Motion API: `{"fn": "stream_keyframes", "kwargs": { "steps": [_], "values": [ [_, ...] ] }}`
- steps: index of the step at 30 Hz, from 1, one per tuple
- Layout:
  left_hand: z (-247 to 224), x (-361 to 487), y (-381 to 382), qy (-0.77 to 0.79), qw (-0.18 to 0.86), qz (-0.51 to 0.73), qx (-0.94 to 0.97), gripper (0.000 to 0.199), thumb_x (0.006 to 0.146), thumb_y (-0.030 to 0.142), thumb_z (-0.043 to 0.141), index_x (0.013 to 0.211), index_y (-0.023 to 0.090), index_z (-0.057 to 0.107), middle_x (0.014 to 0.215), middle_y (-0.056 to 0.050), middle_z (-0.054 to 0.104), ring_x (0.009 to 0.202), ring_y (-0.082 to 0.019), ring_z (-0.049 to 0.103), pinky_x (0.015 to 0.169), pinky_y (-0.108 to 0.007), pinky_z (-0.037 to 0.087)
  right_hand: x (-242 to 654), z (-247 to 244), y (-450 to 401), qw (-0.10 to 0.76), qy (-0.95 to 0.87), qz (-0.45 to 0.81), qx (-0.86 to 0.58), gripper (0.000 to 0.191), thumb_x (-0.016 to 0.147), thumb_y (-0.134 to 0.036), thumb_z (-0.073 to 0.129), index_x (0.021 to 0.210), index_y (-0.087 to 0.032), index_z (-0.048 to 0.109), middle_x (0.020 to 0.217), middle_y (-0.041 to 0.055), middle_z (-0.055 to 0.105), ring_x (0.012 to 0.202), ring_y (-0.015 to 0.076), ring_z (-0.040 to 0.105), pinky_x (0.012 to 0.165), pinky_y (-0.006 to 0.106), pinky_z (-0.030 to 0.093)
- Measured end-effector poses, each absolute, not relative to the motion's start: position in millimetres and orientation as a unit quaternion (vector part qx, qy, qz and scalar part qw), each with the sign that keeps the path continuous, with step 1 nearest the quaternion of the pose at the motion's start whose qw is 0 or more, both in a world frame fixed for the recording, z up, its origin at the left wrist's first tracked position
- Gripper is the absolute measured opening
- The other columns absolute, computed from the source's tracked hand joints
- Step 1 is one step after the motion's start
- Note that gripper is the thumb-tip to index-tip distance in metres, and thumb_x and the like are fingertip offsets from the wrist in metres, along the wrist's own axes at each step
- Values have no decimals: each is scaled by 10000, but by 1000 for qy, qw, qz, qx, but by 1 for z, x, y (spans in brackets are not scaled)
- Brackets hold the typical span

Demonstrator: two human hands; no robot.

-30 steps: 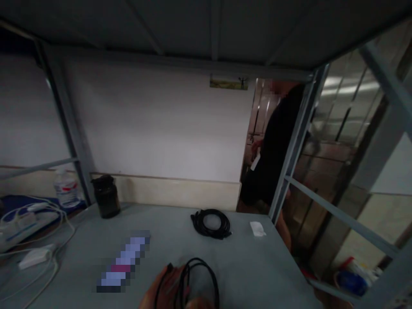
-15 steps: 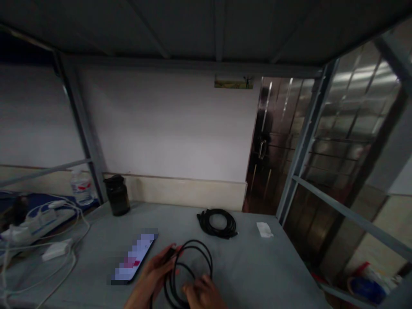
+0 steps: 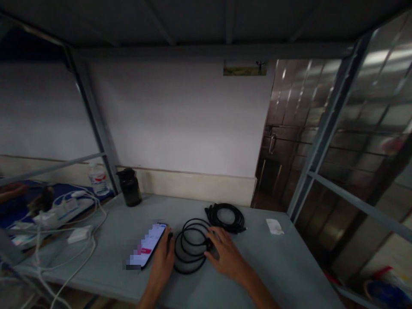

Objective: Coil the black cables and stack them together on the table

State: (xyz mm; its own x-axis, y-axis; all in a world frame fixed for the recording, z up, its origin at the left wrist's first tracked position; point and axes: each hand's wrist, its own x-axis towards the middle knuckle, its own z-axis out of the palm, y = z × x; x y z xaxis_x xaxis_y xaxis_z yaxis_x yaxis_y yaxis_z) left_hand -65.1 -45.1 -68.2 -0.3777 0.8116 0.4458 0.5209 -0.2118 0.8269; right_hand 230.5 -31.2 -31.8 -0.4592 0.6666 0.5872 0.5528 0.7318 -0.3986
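Observation:
A loosely looped black cable [image 3: 188, 273] lies on the grey tabletop between my two hands. My left hand [image 3: 163, 254] is at the left side of the loops, its fingers closed on a dark end of the cable beside the phone. On the right side, my right hand [image 3: 225, 253] curves over the loops, with a dark plug-like piece between its thumb and fingers. The phone [image 3: 148, 248], its screen lit and partly blurred out, lies just left of my left hand. Behind my right hand rests a second coiled black cable [image 3: 236, 221].
A dark lidded jar [image 3: 129, 188] stands at the back left. White cords, a white adapter [image 3: 79, 234] and a power strip [image 3: 61, 212] are at the left, near a plastic bottle [image 3: 98, 179]. A white scrap [image 3: 274, 226] lies back right. Metal posts [image 3: 325, 128] frame the table.
The looped cable went from being held near the front to lying flatter on the table, farther back. My hands moved apart, the right one to the right. The view shifted left.

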Motion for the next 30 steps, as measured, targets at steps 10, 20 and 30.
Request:
{"fn": "stream_keyframes", "kwargs": {
  "steps": [10, 20, 30],
  "values": [
    [-26, -44, -77, 526, 38, 460, 714, 420, 1145, 442, 580, 1521, 319, 720, 1591, -94, 733, 1591, -323, 592, 1325, -633, 493, 309, -57, 40, 473, -760, 6, -446, 400, 1146, -529, 626, 1416, -238, 675, 1408, 165, 694, 1325, 389, 681, 1151, 635, 589],
    [-22, -34, -92, 469, -19, 329, 819, 606, 877, 667, 902, 1335, 285, 801, 1220, -114, 875, 1089, -328, 857, 937, -447, 736, 313, -61, 37, 424, -793, 19, -436, 460, 1039, -501, 837, 1415, -252, 746, 1446, 143, 711, 1370, 373, 673, 1210, 584, 562],
    [-51, -38, -78, 485, -99, 334, 802, 338, 1104, 547, 654, 1271, 310, 828, 1198, -78, 886, 1111, -315, 862, 1001, -496, 730, 312, -69, 42, 449, -766, 35, -458, 323, 1220, -428, 492, 1188, -243, 755, 1148, 129, 805, 1082, 324, 774, 1015, 513, 626]
  ]
}}
